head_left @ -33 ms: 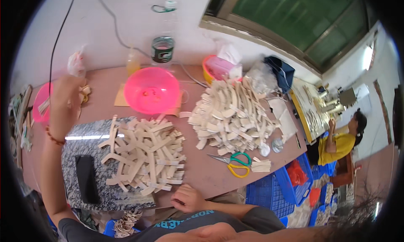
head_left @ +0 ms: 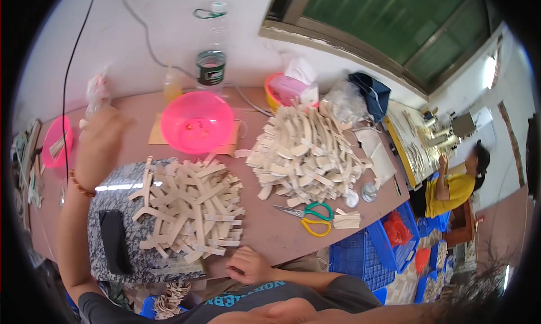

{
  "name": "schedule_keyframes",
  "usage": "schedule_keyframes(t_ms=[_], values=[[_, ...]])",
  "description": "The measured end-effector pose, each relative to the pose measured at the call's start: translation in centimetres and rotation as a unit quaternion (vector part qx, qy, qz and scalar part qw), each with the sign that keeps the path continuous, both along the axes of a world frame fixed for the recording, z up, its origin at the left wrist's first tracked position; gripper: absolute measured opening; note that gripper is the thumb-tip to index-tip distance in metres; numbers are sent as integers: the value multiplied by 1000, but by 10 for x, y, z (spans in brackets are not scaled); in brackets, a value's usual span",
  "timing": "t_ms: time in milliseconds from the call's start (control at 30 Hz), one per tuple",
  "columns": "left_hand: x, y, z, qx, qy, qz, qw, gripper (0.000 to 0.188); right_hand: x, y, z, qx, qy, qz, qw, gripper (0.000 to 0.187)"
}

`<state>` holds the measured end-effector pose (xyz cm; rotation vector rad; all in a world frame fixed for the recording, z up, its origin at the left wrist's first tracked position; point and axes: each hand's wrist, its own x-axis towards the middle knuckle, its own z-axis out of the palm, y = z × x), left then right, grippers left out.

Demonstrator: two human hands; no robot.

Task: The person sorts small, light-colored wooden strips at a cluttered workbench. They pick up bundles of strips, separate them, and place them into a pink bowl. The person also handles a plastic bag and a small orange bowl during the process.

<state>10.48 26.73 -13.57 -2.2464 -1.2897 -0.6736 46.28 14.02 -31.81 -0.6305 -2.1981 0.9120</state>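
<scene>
My left hand [head_left: 100, 146] is raised above the left part of the pinkish table [head_left: 265, 234], blurred, with a bead bracelet at the wrist; whether it holds anything is unclear. It hovers just left of a speckled stone slab [head_left: 110, 197] that carries a heap of crossed beige strips [head_left: 191, 211] and a flat black block [head_left: 112, 239]. My right hand [head_left: 248, 265] rests at the table's front edge below that heap, fingers curled with nothing seen in them. A bigger pile of beige strips [head_left: 304, 155] lies to the right.
Scissors with green and yellow handles [head_left: 309, 218] lie by the big pile. A pink bowl [head_left: 197, 121], a clear bottle [head_left: 211, 47] and a tissue box [head_left: 290, 87] stand at the back. Blue crates [head_left: 366, 256] sit below right. A person in a yellow shirt [head_left: 451, 191] works far right.
My left hand has shifted a little right and toward the slab, its fingers spreading. My right hand has stayed at the table edge.
</scene>
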Motion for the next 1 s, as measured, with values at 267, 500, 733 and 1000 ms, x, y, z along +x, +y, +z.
schedule_keyframes(t_ms=[267, 500, 733, 1000], values=[[73, 82, -94, -222, 178, -25, 958, 30, 24, 3, -6, -62, 121, 19, 991, 12], [44, 99, -128, -309, 172, 93, 931, 16, 109, 47, 55, 96, 160, -28, 982, 16], [13, 84, -124, -333, 211, 197, 898, 16, 240, 134, 110, 248, 25, -275, 929, 18], [121, 105, -24, -335, 115, 126, 927, 62, 297, 190, 135, 272, -76, -332, 900, 15]])
